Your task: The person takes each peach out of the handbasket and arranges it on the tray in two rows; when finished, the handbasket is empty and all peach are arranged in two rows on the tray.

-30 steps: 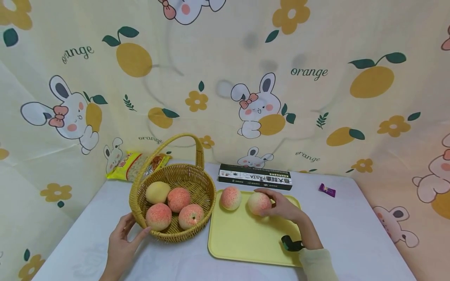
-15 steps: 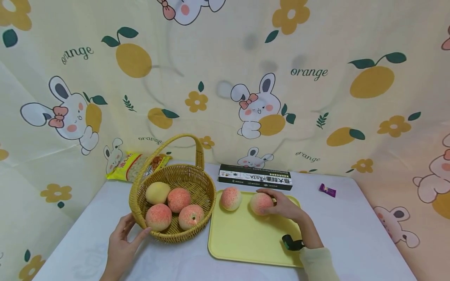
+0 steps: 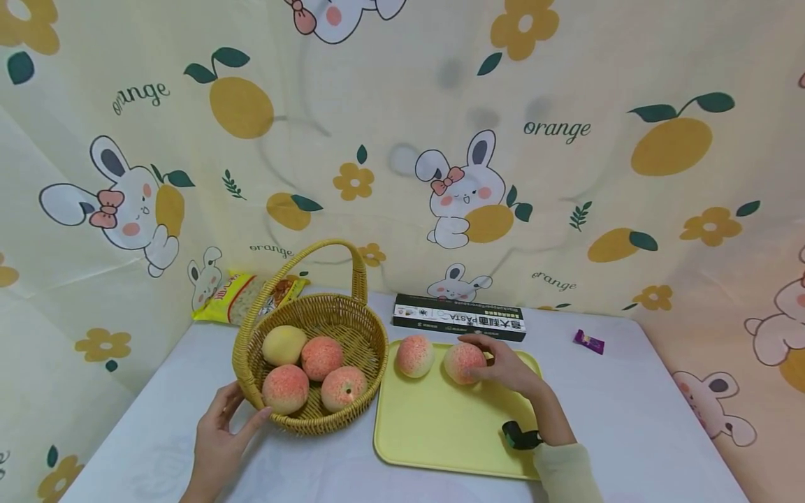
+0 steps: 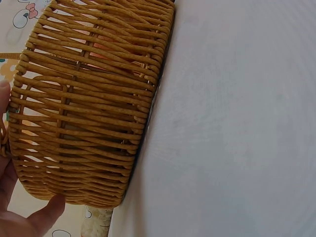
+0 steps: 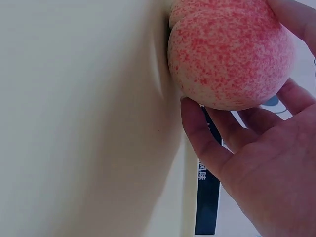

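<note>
My right hand (image 3: 509, 367) grips a pink-speckled peach (image 3: 464, 363) at the back of the yellow tray (image 3: 440, 433); in the right wrist view the fingers curl round this peach (image 5: 229, 54) close to the tray's surface. Beside it on the tray sits a second peach (image 3: 415, 356). To the left stands a woven basket (image 3: 314, 425) with a tall handle, several peaches such as a pink one (image 3: 286, 390) inside, and a yellowish one (image 3: 284, 346). My left hand (image 3: 220, 436) holds the basket's left side, thumb against the weave (image 4: 89, 123).
Behind the tray lies a black-and-white pasta box (image 3: 459, 318). A yellow food packet (image 3: 229, 297) is behind the basket. A small purple wrapped sweet (image 3: 589, 341) lies at the right on the white tabletop (image 3: 635, 419). A patterned cloth (image 3: 390, 91) hangs behind.
The peach in my right hand has shifted slightly right, then back left, over the tray. My left hand stays on the basket.
</note>
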